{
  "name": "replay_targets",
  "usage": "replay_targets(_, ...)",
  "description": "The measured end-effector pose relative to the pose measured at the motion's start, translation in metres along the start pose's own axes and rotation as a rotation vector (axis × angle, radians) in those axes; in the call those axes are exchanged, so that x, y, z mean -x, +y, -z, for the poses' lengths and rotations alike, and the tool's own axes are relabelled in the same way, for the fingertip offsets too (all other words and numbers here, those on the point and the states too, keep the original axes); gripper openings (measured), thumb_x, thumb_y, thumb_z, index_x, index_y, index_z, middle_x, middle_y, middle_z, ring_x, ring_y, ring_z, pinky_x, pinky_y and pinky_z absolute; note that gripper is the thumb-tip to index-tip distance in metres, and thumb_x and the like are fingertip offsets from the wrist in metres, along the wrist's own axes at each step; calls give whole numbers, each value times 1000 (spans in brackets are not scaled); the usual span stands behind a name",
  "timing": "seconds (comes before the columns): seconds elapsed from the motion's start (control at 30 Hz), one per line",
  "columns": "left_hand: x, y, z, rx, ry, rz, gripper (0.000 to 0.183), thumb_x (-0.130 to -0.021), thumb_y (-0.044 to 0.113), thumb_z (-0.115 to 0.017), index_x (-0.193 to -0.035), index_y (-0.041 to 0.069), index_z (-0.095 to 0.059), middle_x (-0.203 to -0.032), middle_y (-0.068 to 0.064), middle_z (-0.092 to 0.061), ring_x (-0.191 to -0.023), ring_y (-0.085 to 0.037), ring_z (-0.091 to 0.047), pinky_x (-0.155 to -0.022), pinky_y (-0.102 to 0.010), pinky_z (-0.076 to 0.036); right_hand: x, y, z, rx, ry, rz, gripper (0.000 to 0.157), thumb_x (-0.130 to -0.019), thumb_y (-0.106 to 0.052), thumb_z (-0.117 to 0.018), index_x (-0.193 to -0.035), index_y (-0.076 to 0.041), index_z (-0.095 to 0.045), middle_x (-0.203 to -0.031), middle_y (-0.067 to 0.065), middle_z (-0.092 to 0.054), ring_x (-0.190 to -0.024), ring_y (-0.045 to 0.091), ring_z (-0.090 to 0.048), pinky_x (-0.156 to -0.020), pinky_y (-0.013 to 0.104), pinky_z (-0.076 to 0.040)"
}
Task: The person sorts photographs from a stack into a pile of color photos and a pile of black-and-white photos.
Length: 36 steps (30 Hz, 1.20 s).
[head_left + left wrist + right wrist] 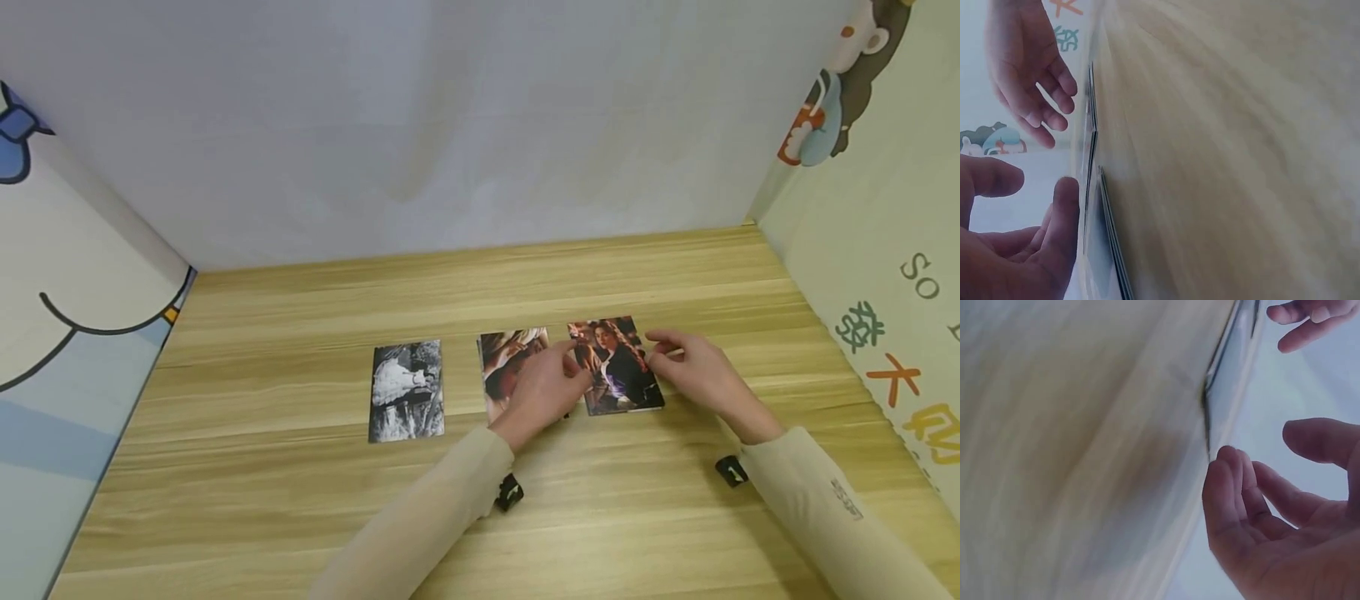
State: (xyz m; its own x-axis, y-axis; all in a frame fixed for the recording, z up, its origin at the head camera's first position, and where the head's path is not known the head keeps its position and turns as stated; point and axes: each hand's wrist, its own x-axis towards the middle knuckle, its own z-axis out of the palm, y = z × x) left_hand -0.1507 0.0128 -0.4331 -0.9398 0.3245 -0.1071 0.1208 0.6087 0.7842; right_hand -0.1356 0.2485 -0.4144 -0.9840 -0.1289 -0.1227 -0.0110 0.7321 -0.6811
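Note:
Three groups of photo cards lie in a row on the wooden table. The right one, a colour picture of a long-haired person in dark clothing, has my left hand at its left edge and my right hand at its right edge. Both hands have thumb and fingers apart, with nothing between them. The left hand partly covers the middle colour card. A black-and-white card lies farther left. In the left wrist view, a thin stack of cards shows edge-on beside the left fingers.
The wood-grain table meets a pale back wall. Printed side panels stand left and right, the right panel bearing characters and cartoon art. Black wrist devices sit at the sleeve cuffs.

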Motion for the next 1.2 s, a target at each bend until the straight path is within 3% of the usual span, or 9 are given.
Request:
replay_targets(0.2, 11, -3, 9, 99, 54, -20, 53, -96, 20, -64, -147, 12, -58, -101, 5, -71, -64, -3, -60, -56, -24, -47, 8, -6, -1, -58, 62, 2, 46, -106, -22, -54, -143, 7, -55, -128, 26, -64, -115, 43, -66, -93, 52, -55)
replay_targets(0.53, 23, -12, 28, 217, 169, -120, 47, -97, 25, -62, -143, 11, -62, -109, 2, -72, -91, -8, -68, -79, -29, -56, 18, -22, -4, -212, 115, -24, 50, -107, -22, -55, -147, 7, -46, -141, 28, -55, -129, 46, -55, -105, 57, -49)
replay_targets(0.77, 32, -19, 40, 322, 217, -172, 46, -100, 22, -61, -143, 7, -61, -121, -7, -70, -104, -14, -70, -89, -31, -59, 21, -28, -13, -264, 186, 33, 53, -106, -16, -57, -150, 9, -40, -142, 29, -53, -130, 46, -54, -108, 56, -46)
replay_targets(1.0, 41, -29, 55, 320, 293, -186, 48, -99, 22, -61, -144, 9, -60, -134, -11, -66, -115, -22, -67, -104, -45, -53, 21, -31, -22, -264, 257, 81, 52, -106, -17, -58, -149, 7, -44, -142, 27, -53, -128, 41, -57, -103, 33, -52)
replay_targets(1.1, 44, -34, 60, 302, 311, -179, 49, -98, 23, -61, -145, 9, -59, -135, -9, -66, -118, -25, -66, -107, -48, -50, 21, -33, -26, -262, 268, 100, 50, -105, -17, -58, -148, 5, -46, -145, 25, -53, -128, 40, -57, -104, 32, -52)
replay_targets(1.2, 46, -39, 66, 264, 317, -162, 51, -98, 25, -63, -146, 10, -58, -137, -9, -65, -123, -28, -62, -108, -49, -47, 20, -36, -30, -258, 278, 125, 49, -104, -16, -60, -146, 6, -48, -146, 23, -53, -129, 40, -57, -105, 40, -51)
